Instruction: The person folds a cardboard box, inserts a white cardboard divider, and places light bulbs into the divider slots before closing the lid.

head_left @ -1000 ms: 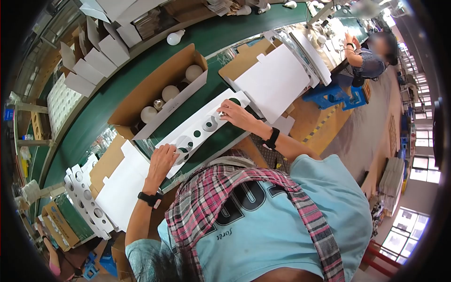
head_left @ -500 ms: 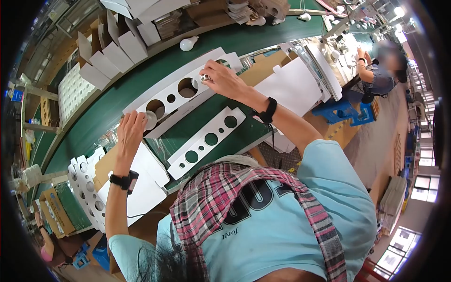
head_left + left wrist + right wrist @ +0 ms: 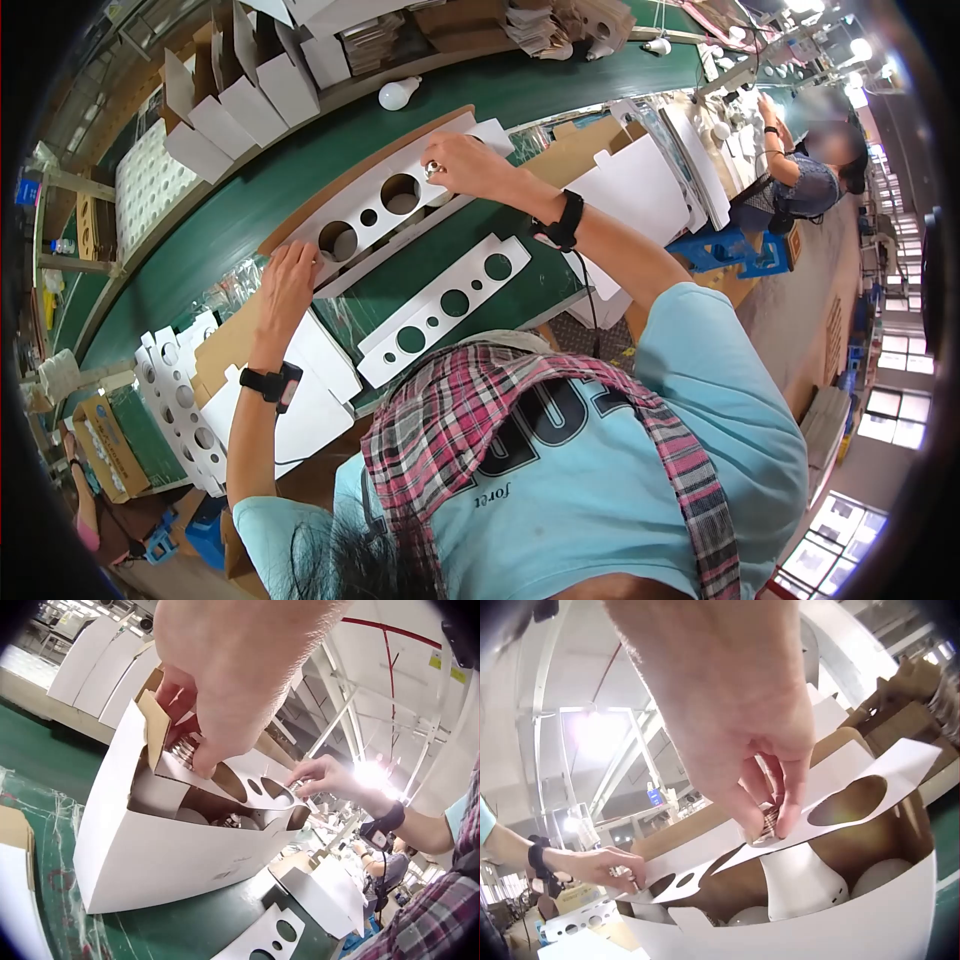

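Observation:
A white cardboard insert with round holes [image 3: 370, 205] lies across the top of an open white box [image 3: 172, 855], slightly tilted within its walls. At the insert's left end, my left hand [image 3: 287, 290] pinches the threaded metal cap of a light bulb [image 3: 182, 750]. Near the other end, my right hand [image 3: 468, 165] pinches another bulb's metal cap [image 3: 766, 823] at a hole. That bulb's white body [image 3: 799, 877] hangs below the card, inside the box. More bulbs lie in the box, among them one with its metal cap [image 3: 231, 820] showing; the insert partly hides them.
A second holed insert [image 3: 445, 300] lies on the green bench in front of the box. Flat white cartons [image 3: 630, 190] stand to the right, others [image 3: 290, 400] to the left. One loose bulb [image 3: 399, 93] rests behind, near folded white boxes [image 3: 255, 115].
Both hands have carried the insert from the bench's front up onto the box, uncovering the second insert. In the last half second it has settled lower, and the box's back wall shows again.

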The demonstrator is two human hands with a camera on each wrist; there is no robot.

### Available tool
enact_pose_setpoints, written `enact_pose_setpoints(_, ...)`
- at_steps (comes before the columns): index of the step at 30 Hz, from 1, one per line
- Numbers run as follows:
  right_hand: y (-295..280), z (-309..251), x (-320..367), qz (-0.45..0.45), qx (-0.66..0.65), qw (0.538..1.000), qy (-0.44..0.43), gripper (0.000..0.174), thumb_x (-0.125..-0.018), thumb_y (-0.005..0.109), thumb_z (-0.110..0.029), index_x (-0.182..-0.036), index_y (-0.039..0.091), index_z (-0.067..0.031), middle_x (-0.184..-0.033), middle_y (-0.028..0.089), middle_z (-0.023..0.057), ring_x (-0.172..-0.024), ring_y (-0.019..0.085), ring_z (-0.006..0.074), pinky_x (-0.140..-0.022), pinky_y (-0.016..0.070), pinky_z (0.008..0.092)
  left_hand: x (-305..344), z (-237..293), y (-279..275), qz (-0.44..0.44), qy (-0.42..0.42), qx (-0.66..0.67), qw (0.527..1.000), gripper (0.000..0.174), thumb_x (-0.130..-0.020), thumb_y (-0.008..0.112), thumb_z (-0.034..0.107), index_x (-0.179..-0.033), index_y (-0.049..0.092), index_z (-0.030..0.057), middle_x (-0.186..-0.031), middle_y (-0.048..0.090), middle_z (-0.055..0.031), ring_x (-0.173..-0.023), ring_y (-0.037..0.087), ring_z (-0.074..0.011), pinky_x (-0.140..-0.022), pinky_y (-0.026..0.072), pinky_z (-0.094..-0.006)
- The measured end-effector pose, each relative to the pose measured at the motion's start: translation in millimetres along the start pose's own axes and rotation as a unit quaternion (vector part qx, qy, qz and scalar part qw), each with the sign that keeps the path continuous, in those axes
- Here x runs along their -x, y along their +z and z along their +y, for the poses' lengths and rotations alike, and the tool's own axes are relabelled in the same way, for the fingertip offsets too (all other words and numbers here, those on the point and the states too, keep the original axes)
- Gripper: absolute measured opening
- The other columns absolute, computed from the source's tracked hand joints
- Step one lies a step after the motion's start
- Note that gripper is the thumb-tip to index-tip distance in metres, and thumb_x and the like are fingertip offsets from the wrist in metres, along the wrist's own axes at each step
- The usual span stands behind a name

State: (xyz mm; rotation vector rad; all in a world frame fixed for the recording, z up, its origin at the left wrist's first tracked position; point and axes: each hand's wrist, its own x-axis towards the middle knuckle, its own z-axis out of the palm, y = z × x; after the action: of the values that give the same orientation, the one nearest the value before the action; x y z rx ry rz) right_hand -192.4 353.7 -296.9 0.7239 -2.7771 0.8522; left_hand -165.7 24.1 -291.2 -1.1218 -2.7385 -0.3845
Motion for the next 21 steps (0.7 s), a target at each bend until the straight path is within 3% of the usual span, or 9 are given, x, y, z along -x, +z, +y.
enact_pose_setpoints(8, -5.9, 3.0, 3.9, -0.045, 0.003, 0.999, 0.008, 0.022, -0.075, 0.061, -0.013, -0.091, 0.064, 0.0017, -0.09, 0.058, 0.0152, -0.084, 0.058, 0.0332, -0.076, 0.0458, 0.0405, 3.7, 1.5, 6.0, -0.001, -0.025, 0.01, 1.0, 0.011, -0.078, 0.06, 0.007, -0.083, 0.05, 0.0051, -0.082, 0.051, -0.0112, -0.084, 0.053, -0.0298, -0.073, 0.0436, -0.0399)
enact_pose_setpoints(11, -5.1, 24.2, 5.0, -0.029, -0.01, 0.999, -0.038, 0.02, -0.076, 0.061, -0.013, -0.09, 0.063, 0.0013, -0.09, 0.057, 0.0149, -0.085, 0.058, 0.0325, -0.077, 0.0454, 0.0396, -3.2, 9.2, 1.7, -0.014, -0.007, -0.01, 1.0, 0.011, -0.077, 0.059, 0.006, -0.083, 0.05, 0.0048, -0.083, 0.052, -0.0113, -0.085, 0.053, -0.0298, -0.074, 0.0436, -0.0402)
enact_pose_setpoints(16, -0.3, -6.8, -1.7, -0.104, 0.073, 0.992, -0.025, 0.023, -0.077, 0.06, -0.013, -0.095, 0.062, 0.0001, -0.092, 0.057, 0.0134, -0.086, 0.058, 0.0309, -0.077, 0.0465, 0.0383, 6.3, -4.2, 8.1, -0.014, -0.032, 0.031, 0.999, 0.011, -0.077, 0.059, 0.004, -0.084, 0.05, 0.0042, -0.084, 0.053, -0.0113, -0.086, 0.053, -0.0297, -0.076, 0.0437, -0.0402)
enact_pose_setpoints(21, 0.6, 14.1, -2.5, -0.088, 0.042, 0.994, -0.05, 0.021, -0.076, 0.061, -0.013, -0.093, 0.062, 0.0, -0.091, 0.057, 0.0126, -0.085, 0.058, 0.0307, -0.076, 0.0469, 0.0391, -0.7, 6.3, 4.4, -0.062, -0.011, -0.011, 0.998, 0.013, -0.077, 0.057, 0.004, -0.089, 0.051, 0.003, -0.087, 0.054, -0.0121, -0.086, 0.054, -0.0314, -0.077, 0.0444, -0.04)
